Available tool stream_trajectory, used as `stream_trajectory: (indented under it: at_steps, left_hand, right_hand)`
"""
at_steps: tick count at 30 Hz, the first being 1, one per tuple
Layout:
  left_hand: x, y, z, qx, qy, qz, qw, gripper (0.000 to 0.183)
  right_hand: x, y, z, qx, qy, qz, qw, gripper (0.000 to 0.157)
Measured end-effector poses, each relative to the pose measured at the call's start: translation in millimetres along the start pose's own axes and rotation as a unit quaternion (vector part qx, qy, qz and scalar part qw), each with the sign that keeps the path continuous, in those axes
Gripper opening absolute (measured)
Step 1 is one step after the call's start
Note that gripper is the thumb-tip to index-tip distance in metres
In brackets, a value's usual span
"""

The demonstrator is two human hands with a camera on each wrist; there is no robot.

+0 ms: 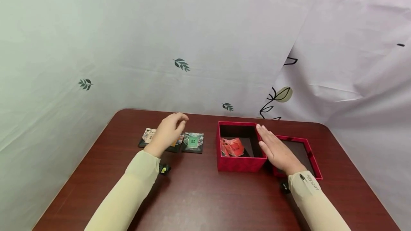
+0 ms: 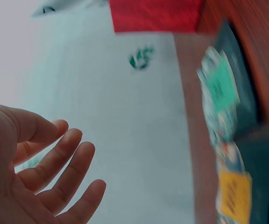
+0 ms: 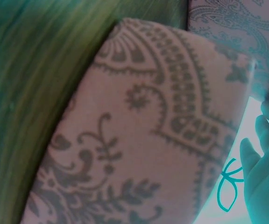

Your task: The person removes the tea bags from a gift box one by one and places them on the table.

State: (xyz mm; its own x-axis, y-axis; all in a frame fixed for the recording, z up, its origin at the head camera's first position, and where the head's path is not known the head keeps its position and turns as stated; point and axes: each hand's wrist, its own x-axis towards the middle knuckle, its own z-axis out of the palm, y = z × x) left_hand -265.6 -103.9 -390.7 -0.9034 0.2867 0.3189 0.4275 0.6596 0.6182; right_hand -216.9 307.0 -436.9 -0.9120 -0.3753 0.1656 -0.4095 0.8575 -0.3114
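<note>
My left hand (image 1: 168, 131) hovers above a row of flat, dark packets with printed designs. Its fingers are loosely bent and hold nothing, as the left wrist view also shows. A packet with a green label (image 1: 192, 142) lies right of this hand; one with an orange label (image 2: 235, 198) is partly hidden below it in the head view. Left of them lies a packet with a pale label (image 1: 148, 135). My right hand (image 1: 277, 150) extends straight fingers over the right rim of an open red box (image 1: 240, 165). Several packets with red-orange labels (image 1: 236, 147) lie inside the box.
A shallow red tray-like lid (image 1: 310, 154) lies right of the box, partly behind my right hand. The dark red-brown table (image 1: 205, 199) has rounded back corners. White fabric with leaf prints (image 1: 205, 45) hangs behind it. The right wrist view shows a patterned box side (image 3: 139, 116).
</note>
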Motion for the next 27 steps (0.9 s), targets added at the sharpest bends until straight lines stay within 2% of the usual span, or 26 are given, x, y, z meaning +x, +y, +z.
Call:
stream_trajectory:
  at_steps: [5,13,20,27]
  left_hand:
    - [5.8,25.7,11.8,-0.002,-0.003,0.042,0.9991,0.021]
    - [11.2,58.5,32.4,-0.051,-0.027,0.085,0.9947,0.019]
    - [15.9,85.5,50.7,-0.061,-0.07,0.088,0.9918,0.02]
    - [21.4,99.9,70.9,-0.06,-0.11,0.073,0.9894,0.021]
  right_hand:
    - [-1.2,1.4,0.0,0.001,0.003,-0.004,1.0,0.066]
    - [-0.8,0.5,2.2,0.003,0.006,-0.008,1.0,0.066]
    - [-0.1,1.7,2.5,0.004,0.013,-0.016,1.0,0.066]
    - [0.1,2.0,4.2,0.006,0.012,-0.014,1.0,0.065]
